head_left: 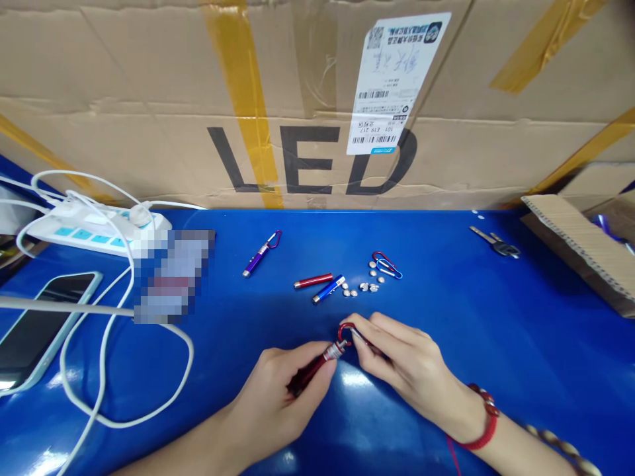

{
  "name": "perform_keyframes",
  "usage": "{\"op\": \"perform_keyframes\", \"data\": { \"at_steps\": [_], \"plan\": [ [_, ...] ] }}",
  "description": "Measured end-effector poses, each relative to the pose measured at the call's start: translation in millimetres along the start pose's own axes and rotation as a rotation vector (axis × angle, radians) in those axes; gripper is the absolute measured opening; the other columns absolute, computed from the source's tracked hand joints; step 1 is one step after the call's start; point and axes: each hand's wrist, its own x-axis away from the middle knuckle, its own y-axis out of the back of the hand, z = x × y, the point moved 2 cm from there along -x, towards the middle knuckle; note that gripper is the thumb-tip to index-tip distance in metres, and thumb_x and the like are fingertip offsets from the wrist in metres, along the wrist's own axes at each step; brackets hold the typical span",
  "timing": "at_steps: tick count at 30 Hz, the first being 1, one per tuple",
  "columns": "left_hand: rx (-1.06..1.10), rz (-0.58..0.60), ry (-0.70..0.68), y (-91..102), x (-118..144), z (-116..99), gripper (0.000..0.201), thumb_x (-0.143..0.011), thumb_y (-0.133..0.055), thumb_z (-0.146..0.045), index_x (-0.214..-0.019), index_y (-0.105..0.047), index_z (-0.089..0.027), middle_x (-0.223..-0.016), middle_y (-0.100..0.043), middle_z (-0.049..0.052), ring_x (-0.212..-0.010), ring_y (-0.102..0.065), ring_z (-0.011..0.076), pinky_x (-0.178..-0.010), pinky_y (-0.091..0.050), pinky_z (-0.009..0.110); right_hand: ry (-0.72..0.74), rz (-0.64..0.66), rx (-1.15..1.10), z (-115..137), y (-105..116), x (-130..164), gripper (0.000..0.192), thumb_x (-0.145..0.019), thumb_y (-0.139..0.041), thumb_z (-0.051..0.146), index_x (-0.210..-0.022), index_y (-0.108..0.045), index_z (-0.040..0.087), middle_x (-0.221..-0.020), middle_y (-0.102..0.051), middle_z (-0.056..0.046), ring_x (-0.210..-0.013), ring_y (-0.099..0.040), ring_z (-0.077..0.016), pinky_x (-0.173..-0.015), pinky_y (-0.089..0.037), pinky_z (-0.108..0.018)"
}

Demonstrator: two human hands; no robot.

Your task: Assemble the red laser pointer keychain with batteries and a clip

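Observation:
My left hand is closed around a dark red mini flashlight, its silver end pointing up and right between thumb and forefinger. A red carabiner is joined to that end, and my right hand pinches the clip between thumb and fingers. Beyond my hands lie a red tube and a blue tube, side by side. Several button cells are scattered to their right, near a blue carabiner and another red carabiner. Farther left rests a purple mini flashlight with its own clip.
A large cardboard box stands along the back of the blue table. At left are a white power strip, looping white cables, a phone and a blurred item. Keys and an open carton are right.

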Motion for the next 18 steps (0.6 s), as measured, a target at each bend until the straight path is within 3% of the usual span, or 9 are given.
{"op": "perform_keyframes", "data": {
  "at_steps": [7,13,18],
  "plan": [
    [-0.131,-0.077,-0.202,-2.4,1.3,2.0,0.014,-0.085,-0.047,-0.012,-0.074,-0.056,-0.013,-0.051,-0.029,-0.008,-0.042,-0.023,0.0043,-0.039,-0.024,0.018,0.014,0.048,0.058,1.7,-2.9,0.7,0.022,-0.091,-0.040,0.016,-0.100,-0.058,0.009,-0.071,-0.055,-0.004,-0.058,-0.051,-0.0099,-0.051,-0.042,-0.021],
    [-0.253,-0.180,-0.358,-4.2,1.7,-0.1,0.013,-0.081,-0.051,-0.009,-0.091,-0.059,-0.013,-0.048,-0.039,-0.009,-0.039,-0.027,0.0049,-0.038,-0.028,0.017,-0.047,0.061,-0.001,4.7,-5.2,-0.1,0.023,-0.092,-0.038,0.017,-0.097,-0.059,0.011,-0.067,-0.051,-0.001,-0.054,-0.045,-0.0091,-0.049,-0.041,-0.021],
    [-0.324,-0.214,-0.400,-3.8,0.5,-0.4,0.019,-0.082,-0.050,-0.009,-0.098,-0.058,-0.013,-0.046,-0.047,-0.008,-0.035,-0.034,0.0045,-0.037,-0.031,0.017,-0.084,0.057,-0.067,5.3,-6.3,0.1,0.022,-0.091,-0.039,0.017,-0.095,-0.060,0.010,-0.064,-0.046,0.000,-0.052,-0.042,-0.0086,-0.048,-0.039,-0.021]
  ]
}}
